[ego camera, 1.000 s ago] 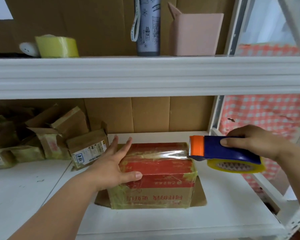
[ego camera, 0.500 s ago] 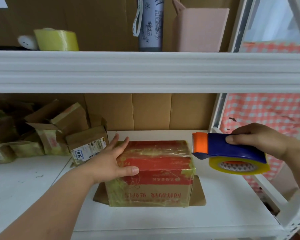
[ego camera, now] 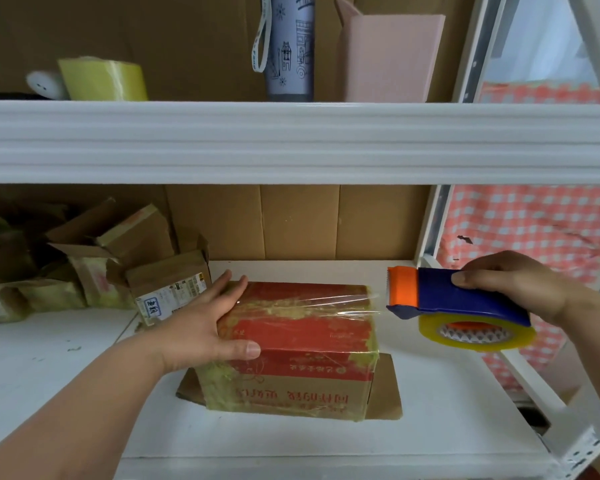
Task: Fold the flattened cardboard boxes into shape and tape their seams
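The left hand [ego camera: 201,327] lies flat, fingers straight, on the red carton [ego camera: 302,344] at shelf centre, hiding its nine o'clock edge. At three o'clock, the right hand [ego camera: 510,285] grips the tape dispenser [ego camera: 461,303]; its curled fingertips are hidden.

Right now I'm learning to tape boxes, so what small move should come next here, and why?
Probably tilt the tape dispenser down so its blade cuts the clear strip, which spans from the red box top to the dispenser, just past the right edge. The left hand steadies the box; the right hand grips the dispenser.
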